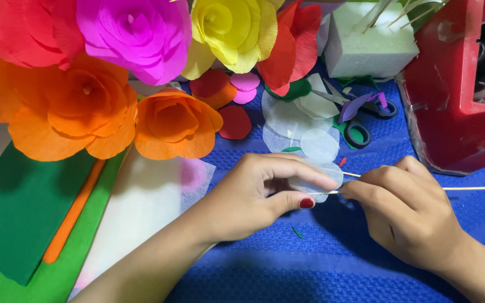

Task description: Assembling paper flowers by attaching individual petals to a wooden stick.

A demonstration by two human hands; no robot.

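My left hand (254, 193) pinches a white paper petal (320, 178) between thumb and fingers, wrapping it around the end of a thin wooden skewer (467, 188). My right hand (402, 207) grips the same skewer just to the right of the petal, fingers curled shut on it. A second thin stick (350, 174) pokes out behind the petal. Both hands hover low over a blue cloth (321, 258). More white round petals (298, 126) lie just beyond the hands.
Large paper flowers in red, magenta (136, 33), yellow (234, 28) and orange (71, 106) fill the top left. Green and orange paper sheets (18, 213) lie at left. Scissors (360, 120), a white foam block (366, 42) and a red tape dispenser (456, 90) stand at right.
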